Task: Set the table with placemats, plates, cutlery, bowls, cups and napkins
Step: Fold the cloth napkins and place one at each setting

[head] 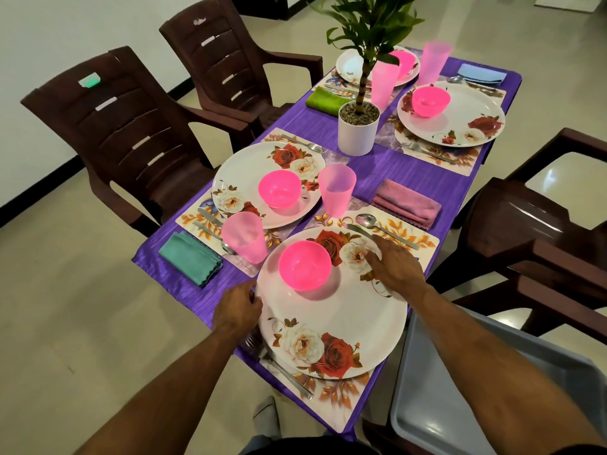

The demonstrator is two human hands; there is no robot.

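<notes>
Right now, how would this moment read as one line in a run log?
step: adjusting nearest plate | left hand: grips plate rim | right hand: fingers rest on plate | pink bowl: on plate

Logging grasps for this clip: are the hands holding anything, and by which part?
The left hand grips the nearest plate by its left rim; the right hand rests on its far rim.
</notes>
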